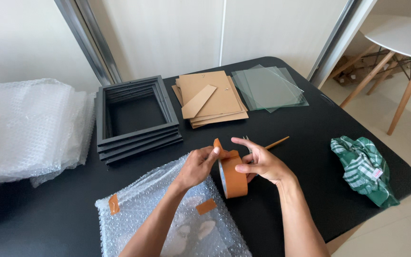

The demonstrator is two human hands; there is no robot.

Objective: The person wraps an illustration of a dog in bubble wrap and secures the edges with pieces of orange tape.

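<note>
A stack of black frames (136,116) sits at the back of the black table (310,143), with brown backing boards (210,97) just beside it and glass panes (268,89) beyond those. A green checked cloth (365,169) lies crumpled near the right edge — well apart. Loose bubble wrap (27,128) is heaped far left. A white round side table (398,35) stands on the floor behind.

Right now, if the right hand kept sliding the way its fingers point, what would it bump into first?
The right hand points leftward across the brown tape roll, toward the left hand pinching the tape's loose end. It would probably meet that left hand's fingers first, though depth is hard to judge from above.
</note>
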